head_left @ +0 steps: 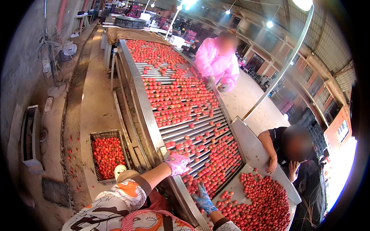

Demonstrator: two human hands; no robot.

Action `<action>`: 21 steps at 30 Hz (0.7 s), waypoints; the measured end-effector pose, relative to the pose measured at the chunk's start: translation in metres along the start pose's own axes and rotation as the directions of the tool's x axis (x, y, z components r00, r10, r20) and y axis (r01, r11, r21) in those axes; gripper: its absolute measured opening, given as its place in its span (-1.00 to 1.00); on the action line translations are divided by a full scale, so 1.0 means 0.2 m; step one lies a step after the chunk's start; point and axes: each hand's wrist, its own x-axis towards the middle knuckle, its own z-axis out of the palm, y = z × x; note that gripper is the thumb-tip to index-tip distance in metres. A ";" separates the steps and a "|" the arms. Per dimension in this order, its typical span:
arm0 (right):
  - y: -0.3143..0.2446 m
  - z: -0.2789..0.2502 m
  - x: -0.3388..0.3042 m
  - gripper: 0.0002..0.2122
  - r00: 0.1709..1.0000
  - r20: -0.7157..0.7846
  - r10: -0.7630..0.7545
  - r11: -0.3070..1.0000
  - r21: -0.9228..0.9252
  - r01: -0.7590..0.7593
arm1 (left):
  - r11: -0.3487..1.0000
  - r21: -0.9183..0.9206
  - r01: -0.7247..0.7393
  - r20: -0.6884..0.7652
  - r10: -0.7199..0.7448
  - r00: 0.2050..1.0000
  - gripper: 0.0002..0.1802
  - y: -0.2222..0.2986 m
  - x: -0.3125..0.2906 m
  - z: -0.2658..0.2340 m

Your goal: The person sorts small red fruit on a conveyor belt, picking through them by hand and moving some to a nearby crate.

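Small red tomatoes (181,104) lie across the metal roller conveyor (169,133), which slopes down toward me. My left hand (177,164), in a pink patterned glove, reaches over the near side rail to the rollers. Its fingers point right, loosely apart, and I see no tomato in them. Lower down, my right hand (204,199) wears a blue patterned glove. Its fingers are spread at the tomatoes near the conveyor's lower end, with nothing visibly held. Beyond that end, a heap of tomatoes (266,198) sits on a metal chute (246,134).
A black crate (105,181) full of tomatoes stands on the floor at left. Across the conveyor, a person in pink (217,63) works with gloved hands. Another person (287,150) in dark clothing leans by the chute. A metal pole (279,69) rises behind the chute.
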 end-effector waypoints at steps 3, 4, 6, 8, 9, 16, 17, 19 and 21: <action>0.23 0.14 0.04 -0.33 0.992 0.111 -0.059 0.926 -0.365 0.096 | 1.000 -0.008 0.023 -0.020 -0.023 1.000 -0.56 0.00 0.01 0.02; 0.35 0.19 0.03 -0.32 0.994 0.009 -0.107 0.908 -0.406 0.101 | 1.000 -0.007 0.026 -0.008 -0.026 1.000 -0.56 0.03 0.00 0.00; 0.36 0.17 0.04 -0.32 0.978 0.002 -0.208 0.830 -0.529 0.178 | 0.999 -0.001 0.045 0.006 -0.045 0.999 -0.57 0.07 -0.01 -0.02; 0.37 0.16 0.10 -0.33 0.953 -0.036 -0.302 0.785 -0.576 0.227 | 0.998 0.008 0.058 -0.001 -0.058 0.998 -0.57 0.08 -0.01 -0.01; 0.37 0.14 0.14 -0.34 0.949 -0.070 -0.307 0.793 -0.571 0.214 | 0.999 0.010 0.044 -0.047 -0.043 0.998 -0.58 0.07 -0.01 0.00; 0.47 -0.04 0.22 -0.34 0.933 -0.093 -0.347 0.870 -0.403 0.283 | 0.998 0.054 0.036 -0.123 -0.029 0.992 -0.58 0.10 -0.05 0.08; 0.50 -0.06 0.22 -0.33 0.933 -0.114 -0.343 0.880 -0.387 0.276 | 0.999 0.047 0.019 -0.148 -0.012 0.989 -0.58 0.10 -0.06 0.10; 0.56 -0.11 0.24 -0.33 0.933 -0.154 -0.325 0.859 -0.460 0.223 | 1.000 0.026 0.006 -0.216 0.000 0.976 -0.61 0.09 -0.07 0.15; 0.65 -0.17 0.24 -0.31 0.936 -0.222 -0.273 0.887 -0.436 0.155 | 1.000 -0.006 0.013 -0.174 -0.014 0.985 -0.61 0.10 -0.07 0.16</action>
